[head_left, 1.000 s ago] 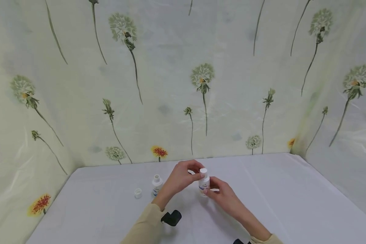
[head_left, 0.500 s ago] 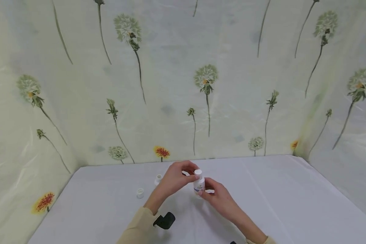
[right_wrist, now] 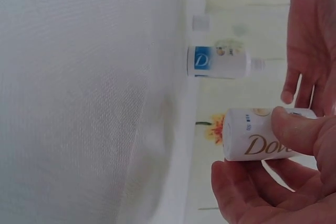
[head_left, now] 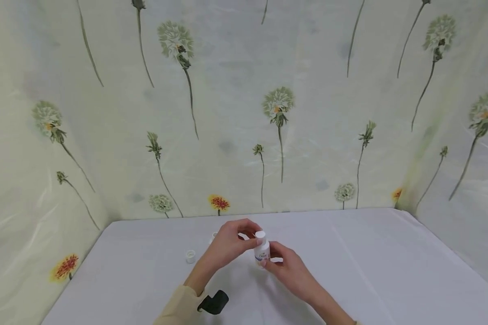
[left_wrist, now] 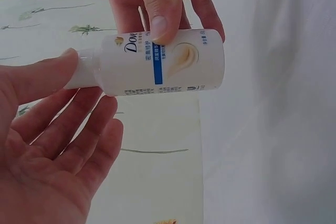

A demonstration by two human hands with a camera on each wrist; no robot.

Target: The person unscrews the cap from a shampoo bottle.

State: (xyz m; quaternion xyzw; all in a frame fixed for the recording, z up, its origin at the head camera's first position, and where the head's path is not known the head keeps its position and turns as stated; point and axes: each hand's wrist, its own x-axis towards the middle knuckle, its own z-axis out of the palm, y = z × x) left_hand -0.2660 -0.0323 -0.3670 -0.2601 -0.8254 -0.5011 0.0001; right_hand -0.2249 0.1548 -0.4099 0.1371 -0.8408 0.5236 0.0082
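Observation:
Upright between my hands is a small white Dove bottle [head_left: 262,252], held a little above the table. My left hand [head_left: 227,246] pinches its white cap [left_wrist: 86,69] between thumb and fingers. Around the bottle's body, my right hand [head_left: 289,268] has its thumb on one side and its fingers on the other. A second Dove bottle [right_wrist: 223,61] stands uncapped on the table, beyond the left hand; in the head view that hand hides most of it. To its left lies a loose white cap [head_left: 190,257].
A white cloth covers the table [head_left: 349,271]. Behind and at both sides hangs a pale curtain [head_left: 227,113] printed with dandelions. A black strap piece [head_left: 213,302] sits at the left wrist.
Both hands have shifted left with the bottle, keeping their holds on cap and body. The left hand now hides more of the second bottle. The head view has turned slightly left.

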